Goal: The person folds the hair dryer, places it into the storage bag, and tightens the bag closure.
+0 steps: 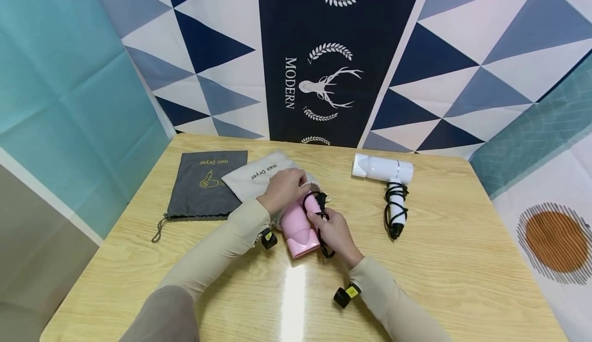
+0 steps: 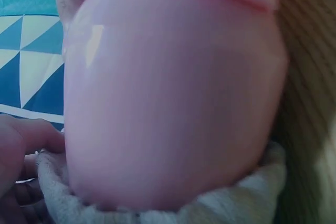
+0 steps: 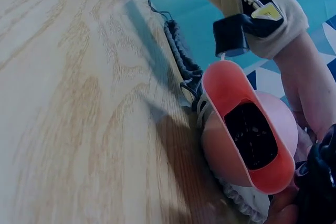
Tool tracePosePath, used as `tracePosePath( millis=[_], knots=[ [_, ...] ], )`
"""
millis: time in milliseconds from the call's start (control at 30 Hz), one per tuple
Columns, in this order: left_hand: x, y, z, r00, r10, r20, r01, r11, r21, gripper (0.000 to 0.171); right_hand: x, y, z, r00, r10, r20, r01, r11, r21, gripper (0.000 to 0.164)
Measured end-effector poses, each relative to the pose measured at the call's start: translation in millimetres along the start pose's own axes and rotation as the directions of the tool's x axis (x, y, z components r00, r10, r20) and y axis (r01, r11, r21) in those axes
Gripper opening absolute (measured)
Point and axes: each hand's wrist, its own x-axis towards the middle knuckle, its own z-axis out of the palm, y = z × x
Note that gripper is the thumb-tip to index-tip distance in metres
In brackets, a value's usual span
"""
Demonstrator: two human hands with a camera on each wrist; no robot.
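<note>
Mid-frame, the pink hair dryer sits partway inside the pale bag, whose edge the left hand pinches! The right hand grips the dryer's handle.

One dryer is pink, its cord black, one pouch seemingly off-white, another pouch yellow-printed dark grey.

The table bears pouches and a white hairdryer.
</note>
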Motion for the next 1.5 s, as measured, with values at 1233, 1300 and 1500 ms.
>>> tracePosePath(
  millis=[1233, 1300, 1500],
  knots=[
    [-41.8, -11.9, -0.4, 0.999, 0.016, -0.039, -0.015, 1.0, 0.019, 0.014, -7, 11, -14, 0.989, 0.142, 0.047, -0.147, 0.981, 0.129, 0.046],
    [-43.6, -13.0, -1.2, 0.999, 0.0, -0.043, 0.0, 1.0, -0.009, 0.013, -10, 14, -14, 0.987, 0.153, 0.055, -0.161, 0.969, 0.189, 0.038],
    [-45.2, -13.0, 0.4, 0.999, -0.02, -0.031, 0.018, 0.998, -0.063, 0.015, -13, 22, -5, 0.986, 0.156, 0.055, -0.165, 0.94, 0.299, 0.035]
  ],
)
